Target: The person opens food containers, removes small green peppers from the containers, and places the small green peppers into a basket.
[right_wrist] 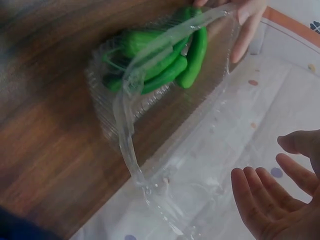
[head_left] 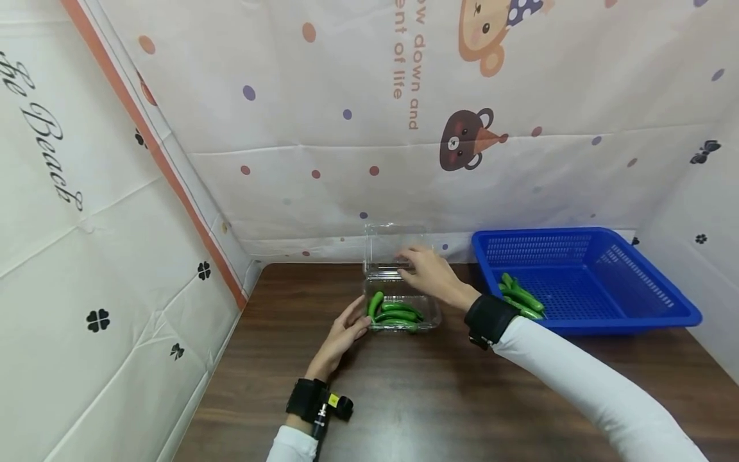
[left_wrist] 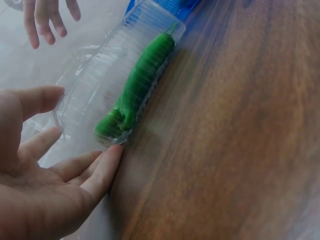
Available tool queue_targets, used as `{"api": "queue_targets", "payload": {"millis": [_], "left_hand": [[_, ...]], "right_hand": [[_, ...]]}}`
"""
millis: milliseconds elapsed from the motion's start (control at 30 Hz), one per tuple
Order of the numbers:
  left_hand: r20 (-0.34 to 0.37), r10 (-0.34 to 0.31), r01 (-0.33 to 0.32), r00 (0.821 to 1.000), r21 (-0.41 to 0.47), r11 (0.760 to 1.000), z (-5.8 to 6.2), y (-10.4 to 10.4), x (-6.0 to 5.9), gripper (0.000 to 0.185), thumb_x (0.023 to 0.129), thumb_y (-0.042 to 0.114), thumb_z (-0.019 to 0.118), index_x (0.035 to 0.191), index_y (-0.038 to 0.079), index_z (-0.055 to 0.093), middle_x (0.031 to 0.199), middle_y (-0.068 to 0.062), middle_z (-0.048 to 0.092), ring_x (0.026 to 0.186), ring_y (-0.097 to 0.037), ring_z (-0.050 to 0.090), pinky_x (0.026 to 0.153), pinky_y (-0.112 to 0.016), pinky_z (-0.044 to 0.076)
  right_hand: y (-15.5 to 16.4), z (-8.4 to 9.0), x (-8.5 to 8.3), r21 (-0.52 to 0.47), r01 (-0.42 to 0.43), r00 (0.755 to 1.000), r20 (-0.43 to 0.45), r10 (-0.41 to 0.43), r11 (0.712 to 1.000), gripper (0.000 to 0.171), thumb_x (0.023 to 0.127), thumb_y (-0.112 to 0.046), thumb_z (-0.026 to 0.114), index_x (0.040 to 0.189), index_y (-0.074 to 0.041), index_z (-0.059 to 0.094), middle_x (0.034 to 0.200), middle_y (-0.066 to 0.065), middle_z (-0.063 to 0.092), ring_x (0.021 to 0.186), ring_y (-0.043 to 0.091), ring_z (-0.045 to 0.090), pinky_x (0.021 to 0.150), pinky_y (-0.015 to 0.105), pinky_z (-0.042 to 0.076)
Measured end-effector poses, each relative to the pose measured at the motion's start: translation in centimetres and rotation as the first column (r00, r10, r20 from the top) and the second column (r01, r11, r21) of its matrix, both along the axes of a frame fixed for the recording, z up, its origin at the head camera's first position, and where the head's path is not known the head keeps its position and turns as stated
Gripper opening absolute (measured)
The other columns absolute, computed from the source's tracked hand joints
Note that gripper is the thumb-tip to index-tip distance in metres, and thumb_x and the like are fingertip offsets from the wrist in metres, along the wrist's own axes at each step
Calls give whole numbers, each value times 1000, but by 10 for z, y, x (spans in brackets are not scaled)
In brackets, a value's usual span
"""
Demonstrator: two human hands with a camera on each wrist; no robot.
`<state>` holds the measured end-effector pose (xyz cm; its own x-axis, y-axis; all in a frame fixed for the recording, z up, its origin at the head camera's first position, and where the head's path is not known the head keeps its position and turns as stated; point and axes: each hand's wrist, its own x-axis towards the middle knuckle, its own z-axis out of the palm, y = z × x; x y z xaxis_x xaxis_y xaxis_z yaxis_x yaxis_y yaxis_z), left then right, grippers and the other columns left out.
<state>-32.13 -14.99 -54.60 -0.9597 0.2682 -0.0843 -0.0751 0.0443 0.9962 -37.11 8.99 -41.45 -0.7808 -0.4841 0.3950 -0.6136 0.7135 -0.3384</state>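
Clamshell box [head_left: 402,308] on table [head_left: 439,398], centre, before me. Peppers [head_left: 398,313] inside box tray. Box lid [head_left: 392,247] upright behind tray. My left hand [head_left: 346,330] at tray's left end; my right hand [head_left: 430,273] at lid. Basket [head_left: 583,279] right of box, more peppers [head_left: 522,298] in its near-left corner.

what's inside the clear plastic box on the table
Several green peppers lie in the clear plastic box, whose hinged lid stands open. The left hand touches its side. The exact pepper count is unclear because they overlap.
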Motion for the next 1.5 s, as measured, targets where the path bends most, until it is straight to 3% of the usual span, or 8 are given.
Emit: {"api": "queue_targets", "payload": {"millis": [267, 533, 800, 1200, 1500], "left_hand": [[16, -8, 8, 1000, -5, 1000, -2, 2, 1, 63, 106, 27, 58, 162, 29, 30, 165, -24, 29, 150, -42, 36, 120, -52, 41], [22, 5, -5, 1000, -1, 1000, -2, 2, 2, 63, 106, 27, 58, 162, 28, 31, 166, -24, 27, 153, -41, 31, 121, -52, 41], [18, 10, -9, 1000, -17, 1000, -1, 2, 0, 63, 106, 27, 58, 162, 27, 31, 165, -25, 29, 152, -42, 32, 120, -51, 42], [15, 20, -20, 1000, -22, 1000, 1, 0, 0, 64, 105, 29, 59, 162, 26, 30, 164, -26, 31, 150, -42, 36, 119, -51, 43], [14, 12, -12, 1000, -18, 1000, 0, 0, -1, 63, 106, 25, 57, 163, 24, 29, 164, -25, 30, 149, -42, 37, 119, -51, 43]], "right_hand": [[-2, -14, 3, 5, -12, 997, 71, 12, 1000, 31, 93, -11, 72, 124, -3, 71, 120, 16, 71, 96, 28, 72, 75, 40, 63], [-8, -22, 3, 15, -24, 995, 93, 23, 1000, 28, 93, -13, 74, 120, -4, 72, 115, 17, 71, 85, 22, 70, 67, 33, 60], [-14, -25, 1, 38, -30, 989, 144, 24, 999, 27, 94, -13, 73, 120, -5, 72, 118, 16, 70, 89, 23, 71, 69, 33, 61], [-14, -41, 5, 73, -112, 978, 182, 98, 991, 28, 91, -8, 75, 119, -2, 72, 116, 15, 71, 94, 25, 72, 75, 35, 63], [-14, -53, 7, 138, -109, 975, 206, 79, 984, 28, 92, -11, 76, 119, -5, 74, 118, 11, 70, 98, 25, 69, 75, 38, 61]]}}
